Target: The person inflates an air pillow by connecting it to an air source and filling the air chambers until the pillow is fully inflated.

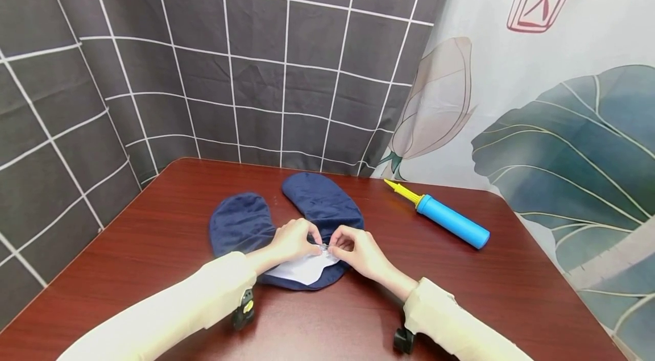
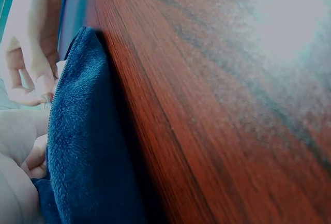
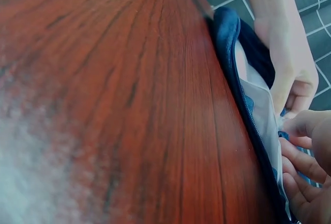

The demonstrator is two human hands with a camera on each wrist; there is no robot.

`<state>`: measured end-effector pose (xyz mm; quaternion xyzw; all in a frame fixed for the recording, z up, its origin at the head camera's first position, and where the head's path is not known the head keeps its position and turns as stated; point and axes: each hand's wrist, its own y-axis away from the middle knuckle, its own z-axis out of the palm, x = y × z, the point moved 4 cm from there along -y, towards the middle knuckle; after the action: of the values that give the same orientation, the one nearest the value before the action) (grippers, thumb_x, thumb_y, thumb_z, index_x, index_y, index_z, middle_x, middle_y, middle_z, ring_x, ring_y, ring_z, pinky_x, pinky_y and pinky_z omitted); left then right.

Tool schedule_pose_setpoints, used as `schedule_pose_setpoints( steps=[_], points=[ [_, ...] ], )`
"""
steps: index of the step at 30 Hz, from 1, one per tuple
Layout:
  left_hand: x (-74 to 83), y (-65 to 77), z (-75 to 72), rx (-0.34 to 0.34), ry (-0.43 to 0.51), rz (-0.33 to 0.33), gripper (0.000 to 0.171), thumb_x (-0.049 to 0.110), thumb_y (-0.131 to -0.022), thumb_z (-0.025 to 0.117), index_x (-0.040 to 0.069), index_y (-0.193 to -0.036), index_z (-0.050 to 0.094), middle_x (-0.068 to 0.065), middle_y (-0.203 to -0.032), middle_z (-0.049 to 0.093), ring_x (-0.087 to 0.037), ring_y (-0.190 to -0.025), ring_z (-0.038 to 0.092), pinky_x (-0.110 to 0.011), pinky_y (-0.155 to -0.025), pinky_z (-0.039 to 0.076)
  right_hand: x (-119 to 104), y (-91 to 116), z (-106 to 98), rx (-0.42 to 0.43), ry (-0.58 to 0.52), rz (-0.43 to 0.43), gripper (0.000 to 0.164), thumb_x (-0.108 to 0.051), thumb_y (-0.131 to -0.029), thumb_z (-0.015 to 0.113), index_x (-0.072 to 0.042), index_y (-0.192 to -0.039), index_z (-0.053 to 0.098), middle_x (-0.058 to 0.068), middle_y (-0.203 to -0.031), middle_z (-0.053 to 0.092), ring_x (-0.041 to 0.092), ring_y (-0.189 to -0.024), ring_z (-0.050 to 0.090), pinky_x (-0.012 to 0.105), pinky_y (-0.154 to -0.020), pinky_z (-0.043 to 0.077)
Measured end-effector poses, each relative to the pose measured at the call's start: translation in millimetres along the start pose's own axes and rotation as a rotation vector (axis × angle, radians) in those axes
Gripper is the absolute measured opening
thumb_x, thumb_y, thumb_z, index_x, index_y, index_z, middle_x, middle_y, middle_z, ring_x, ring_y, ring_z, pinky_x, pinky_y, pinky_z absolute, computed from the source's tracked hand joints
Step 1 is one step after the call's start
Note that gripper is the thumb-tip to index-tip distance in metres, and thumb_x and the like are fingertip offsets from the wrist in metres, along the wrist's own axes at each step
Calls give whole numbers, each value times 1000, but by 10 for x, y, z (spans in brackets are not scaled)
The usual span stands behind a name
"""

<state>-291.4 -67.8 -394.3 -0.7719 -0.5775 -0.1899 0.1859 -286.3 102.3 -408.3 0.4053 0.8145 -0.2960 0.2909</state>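
Observation:
A navy plush U-shaped neck pillow [image 1: 327, 202] lies flat on the table, its curved end towards me. Its zipper [image 3: 248, 113] is undone, and a white inner lining [image 1: 302, 270] shows through the opening. Over this opening my left hand [image 1: 295, 240] and right hand [image 1: 360, 252] meet, thumbs and forefingers pinching a small clear plastic valve [image 1: 325, 248] from both sides. The fingertips mostly hide the valve. In the left wrist view the pillow's plush edge [image 2: 85, 125] stands in front of the fingers.
A blue hand pump [image 1: 452, 221] with a yellow nozzle [image 1: 404, 191] lies to the right on the reddish-brown table [image 1: 169, 219]. Behind the table hang a dark grid-patterned curtain [image 1: 256, 82] and a flower-printed cloth [image 1: 491, 82]. Black wrist cameras sit under both sleeves.

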Motion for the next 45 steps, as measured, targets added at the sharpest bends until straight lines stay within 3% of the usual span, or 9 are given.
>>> schedule_pose_setpoints(
  steps=[8,17,31,38,45],
  points=[
    [-2,-1,-2,6,-1,16,18,26,-67,89,25,-71,72,2,-87,74,-20,-77,66,-35,-63,47,-21,10,8,-1,2,-21,5,-13,-87,73,-13,-88,68,1,-82,70,1,-73,60,18,-70,53],
    [-35,-29,2,-95,73,33,16,29,-67,87,24,-78,77,1,-90,75,-13,-78,63,-29,-63,45,19,0,2,-7,30,50,4,-10,-86,73,-11,-84,70,1,-80,70,1,-71,59,16,-67,51],
    [-33,-34,18,-50,42,-14,16,28,-65,90,25,-74,77,2,-91,77,-21,-83,68,-34,-65,48,-23,17,-33,-41,19,24,4,-13,-87,73,-13,-88,69,0,-83,71,1,-74,61,17,-71,53],
    [-5,-5,-10,-27,43,-15,18,28,-63,91,24,-73,77,1,-90,77,-23,-82,68,-34,-64,49,-42,11,-197,-86,55,-5,13,-13,-86,75,-11,-97,70,2,-91,72,6,-81,64,23,-76,56],
    [-9,7,-6,-12,37,-13,18,28,-63,92,24,-72,77,0,-91,77,-24,-82,68,-35,-65,50,50,-12,-549,-34,144,-14,20,-14,-87,74,-10,-106,70,3,-99,73,12,-87,67,28,-80,57]
  ],
)
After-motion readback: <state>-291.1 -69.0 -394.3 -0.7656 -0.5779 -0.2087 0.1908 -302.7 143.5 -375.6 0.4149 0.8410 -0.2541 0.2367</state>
